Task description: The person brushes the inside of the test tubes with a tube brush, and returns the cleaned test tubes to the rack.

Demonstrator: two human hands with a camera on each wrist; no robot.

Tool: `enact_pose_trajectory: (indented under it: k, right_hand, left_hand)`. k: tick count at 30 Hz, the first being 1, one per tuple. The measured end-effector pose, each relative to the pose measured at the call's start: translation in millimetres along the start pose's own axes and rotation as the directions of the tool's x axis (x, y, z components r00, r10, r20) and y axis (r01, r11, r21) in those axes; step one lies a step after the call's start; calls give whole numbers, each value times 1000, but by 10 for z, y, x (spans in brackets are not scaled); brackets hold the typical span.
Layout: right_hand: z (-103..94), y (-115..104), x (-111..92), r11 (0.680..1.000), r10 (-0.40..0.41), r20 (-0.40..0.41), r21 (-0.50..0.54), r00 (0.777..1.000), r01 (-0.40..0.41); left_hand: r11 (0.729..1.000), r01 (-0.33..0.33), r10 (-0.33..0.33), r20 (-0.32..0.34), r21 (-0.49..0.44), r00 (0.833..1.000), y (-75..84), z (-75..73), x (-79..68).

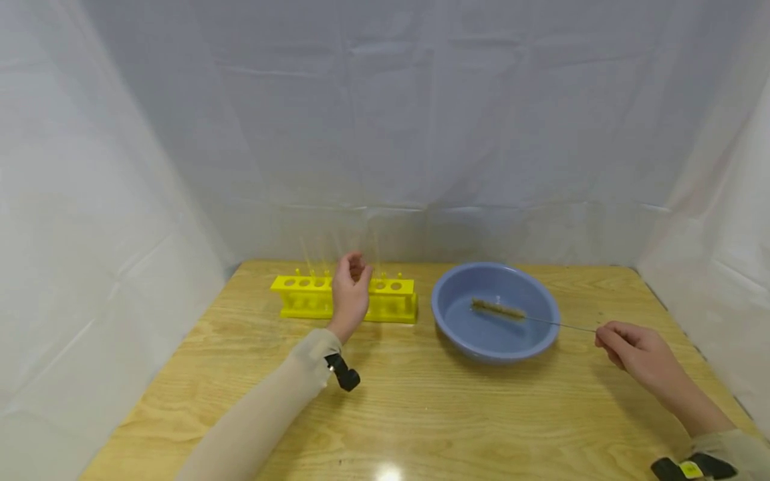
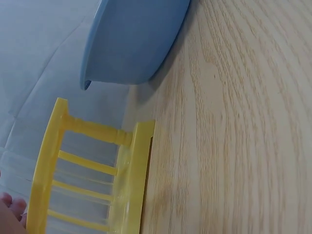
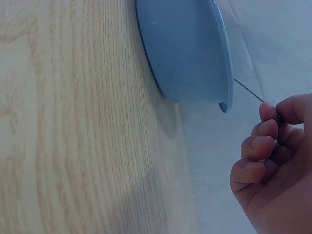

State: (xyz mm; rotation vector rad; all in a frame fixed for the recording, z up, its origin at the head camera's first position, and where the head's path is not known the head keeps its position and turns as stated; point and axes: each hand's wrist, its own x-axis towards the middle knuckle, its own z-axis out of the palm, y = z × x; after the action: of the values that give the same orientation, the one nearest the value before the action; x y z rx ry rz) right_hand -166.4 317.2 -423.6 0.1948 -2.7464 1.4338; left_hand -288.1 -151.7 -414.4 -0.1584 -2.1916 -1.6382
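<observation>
A yellow test tube rack (image 1: pixel 386 309) stands on the table, with several clear test tubes (image 1: pixel 307 250) upright in it. Over its middle is my left hand (image 1: pixel 351 294), fingers bent beside the tubes. Whether they pinch a tube is hidden; in the left wrist view only some fingertips (image 2: pixel 18 207) show behind the rack's top plate (image 2: pixel 46 165). My right hand (image 1: pixel 640 354) pinches the wire handle of a test tube brush (image 1: pixel 499 309) between thumb and forefinger. The brush's bristle head lies inside the blue basin (image 1: pixel 481 354), its wire passing over the right rim.
The wooden table (image 1: pixel 385 414) carries the rack at left and the basin at right, a narrow gap between them. White sheeting (image 1: pixel 391 133) hangs behind and on both sides. Dark straps (image 1: pixel 343 372) with small devices sit on both wrists.
</observation>
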Motion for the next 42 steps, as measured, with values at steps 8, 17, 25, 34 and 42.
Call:
enact_pose_trajectory:
  k: [8,17,25,34,42]
  right_hand:
    - [2,-10,-11,1000,-8,16,4,1000,8]
    - [7,-15,-11,1000,-26,23,17,999,26]
    - [2,-50,-4,1000,-21,27,12,999,21]
    - [10,-61,11,1000,-17,16,-12,1000,18]
    - [2,-51,9,1000,-10,19,-17,1000,10]
  left_hand:
    - [997,-1,-2,27,82,1000,43,-56,-71]
    - [991,44,-57,102,126,993,107,-180,-284]
    - [977,-34,24,49,209,998,155,-303,-361]
    - [890,-104,157,-83,444,984,294,-468,-181]
    - [850,-58,141,-119,523,983,335,-553,-34]
